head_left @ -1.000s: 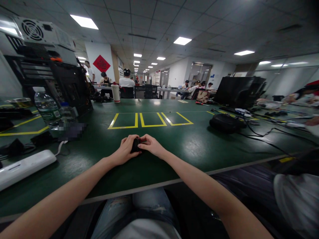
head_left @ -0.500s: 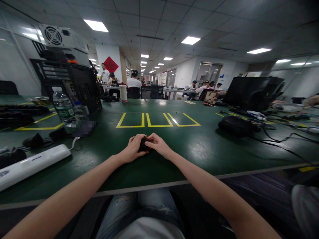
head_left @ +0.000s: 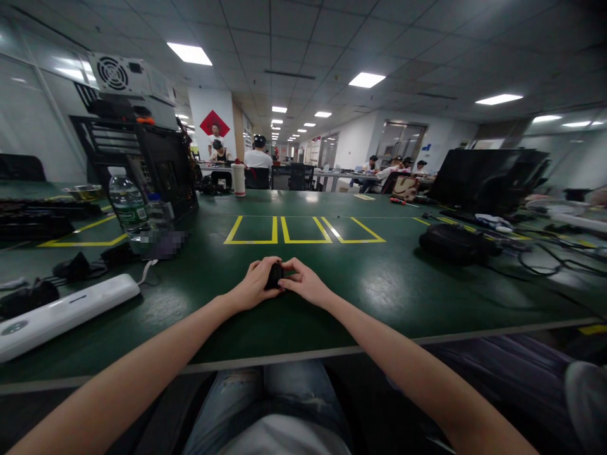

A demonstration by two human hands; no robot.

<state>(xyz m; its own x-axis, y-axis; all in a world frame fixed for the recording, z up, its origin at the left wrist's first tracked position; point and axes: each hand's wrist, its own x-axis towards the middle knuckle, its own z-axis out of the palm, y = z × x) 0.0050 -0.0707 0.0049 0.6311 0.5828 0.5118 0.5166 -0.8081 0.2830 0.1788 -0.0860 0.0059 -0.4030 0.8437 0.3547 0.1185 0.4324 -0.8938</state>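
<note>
A small black object (head_left: 275,276) sits between my two hands, low over the green table; its kind I cannot make out. My left hand (head_left: 253,285) is wrapped around its left side, with the fingers over the top and the thumb along the near side. From the right, my right hand (head_left: 307,283) holds the edge of the same object between bent fingers and thumb. Fingers cover much of the object. Just beyond the hands, yellow tape outlines (head_left: 306,241) mark the tabletop.
A white power strip (head_left: 71,313), a water bottle (head_left: 128,205) and an open computer case (head_left: 164,161) stand on the left. On the right are a black pouch (head_left: 448,243), loose cables and a monitor (head_left: 488,180). People sit at far tables.
My right thumb and fingertips have shifted slightly on the black object, and more of its dark surface shows. The left hand keeps its hold. The whole view has swung a little.
</note>
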